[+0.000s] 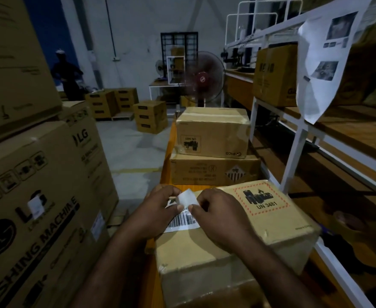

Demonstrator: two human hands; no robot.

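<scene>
left hand (158,210) and right hand (220,216) each pinch a small white tab (186,197) at the far edge of the barcode label (182,222) on the near cardboard box (238,247). most of the label looks stuck flat; only this lifted end seems left to finish.
</scene>
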